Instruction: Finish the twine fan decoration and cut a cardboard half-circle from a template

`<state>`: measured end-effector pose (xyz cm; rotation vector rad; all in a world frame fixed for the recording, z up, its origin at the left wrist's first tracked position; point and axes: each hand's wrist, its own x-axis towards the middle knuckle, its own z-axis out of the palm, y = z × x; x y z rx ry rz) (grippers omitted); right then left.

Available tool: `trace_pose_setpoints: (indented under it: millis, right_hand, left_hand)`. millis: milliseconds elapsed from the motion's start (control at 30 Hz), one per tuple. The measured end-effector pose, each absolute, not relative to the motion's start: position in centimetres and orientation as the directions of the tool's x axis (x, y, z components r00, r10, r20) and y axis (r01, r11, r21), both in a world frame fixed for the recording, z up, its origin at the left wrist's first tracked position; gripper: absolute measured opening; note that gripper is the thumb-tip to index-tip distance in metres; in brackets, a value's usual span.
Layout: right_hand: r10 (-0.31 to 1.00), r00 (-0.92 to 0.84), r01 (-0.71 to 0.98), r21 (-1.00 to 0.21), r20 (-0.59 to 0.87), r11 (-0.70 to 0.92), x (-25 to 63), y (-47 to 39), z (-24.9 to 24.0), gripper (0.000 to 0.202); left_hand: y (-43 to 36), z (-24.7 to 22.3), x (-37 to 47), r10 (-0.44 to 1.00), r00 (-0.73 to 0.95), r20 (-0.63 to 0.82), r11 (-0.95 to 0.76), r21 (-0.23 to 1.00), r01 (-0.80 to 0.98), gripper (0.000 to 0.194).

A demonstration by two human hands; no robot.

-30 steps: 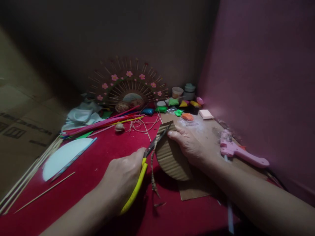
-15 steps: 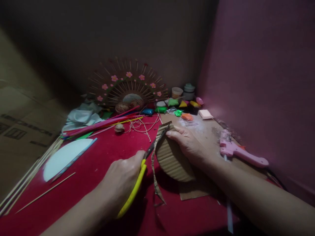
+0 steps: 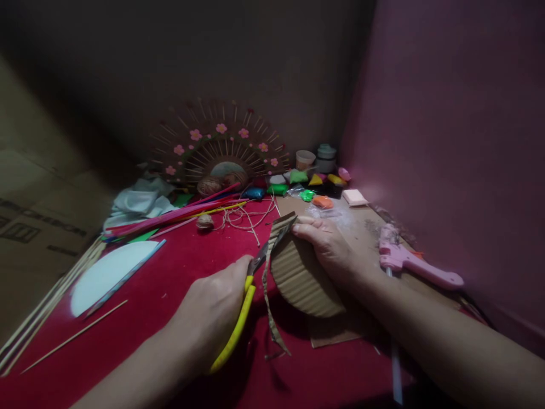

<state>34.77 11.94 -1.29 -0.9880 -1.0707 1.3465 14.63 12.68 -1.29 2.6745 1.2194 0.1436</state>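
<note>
My left hand (image 3: pixel 217 309) is closed round the yellow handles of a pair of scissors (image 3: pixel 233 335). The scissors' blades sit at the edge of a rounded piece of corrugated cardboard (image 3: pixel 304 278). A narrow cut strip (image 3: pixel 271 315) hangs down from that edge, its upper end still joined near the top. My right hand (image 3: pixel 330 247) pinches the cardboard at its upper right, thumb on the near face. Part of the cardboard's right side lies behind my right hand and wrist.
On the red cloth at left lie a white half-circle (image 3: pixel 113 278) and a thin stick (image 3: pixel 76 335). A pink glue gun (image 3: pixel 409 261) rests at right. Behind are pipe cleaners (image 3: pixel 170 218), twine (image 3: pixel 244 216), clay packets (image 3: pixel 279 189) and a flower-decorated fan shape (image 3: pixel 221 139).
The cardboard has tilted slightly and shifted a little right with my right hand. The scissors have moved only slightly along its edge. The view has drifted a touch.
</note>
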Motion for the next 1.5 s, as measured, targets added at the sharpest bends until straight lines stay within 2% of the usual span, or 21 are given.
trace_pose_setpoints:
  millis: [367,767,967,1100,1267,1500]
  right_hand:
    - [0.996,-0.089,-0.256,-0.967,0.029,0.005,34.8,12.0,-1.1,0.013]
    - [0.995,-0.098,-0.223,-0.975,0.034,0.011,34.9,12.1,-1.3,0.015]
    - [0.995,-0.092,-0.241,-0.97,0.039,0.016,34.7,12.0,-1.2,0.015]
    - [0.997,-0.062,-0.239,-0.971,0.044,0.028,34.7,12.2,-1.5,0.015]
    - [0.997,0.014,-0.184,-0.98,0.076,0.077,34.8,12.3,-1.7,0.02]
    - [0.994,-0.096,-0.03,-0.999,0.047,0.044,35.4,12.1,-0.7,0.022]
  left_hand:
    - [12.8,-1.4,14.4,0.77,0.638,-0.014,-0.623,0.199,0.756,0.022]
    - [13.0,-1.5,13.9,0.755,0.648,-0.103,-0.63,0.164,0.759,0.016]
    - [13.1,-1.9,13.8,0.765,0.64,-0.075,-0.626,0.147,0.766,0.013]
    - [13.1,-2.1,14.1,0.77,0.634,-0.077,-0.614,0.183,0.768,0.015]
    - [13.3,-1.7,14.1,0.783,0.62,-0.053,-0.599,0.208,0.773,0.015]
    - [13.3,-1.4,14.0,0.728,0.685,-0.017,-0.657,0.265,0.705,0.022]
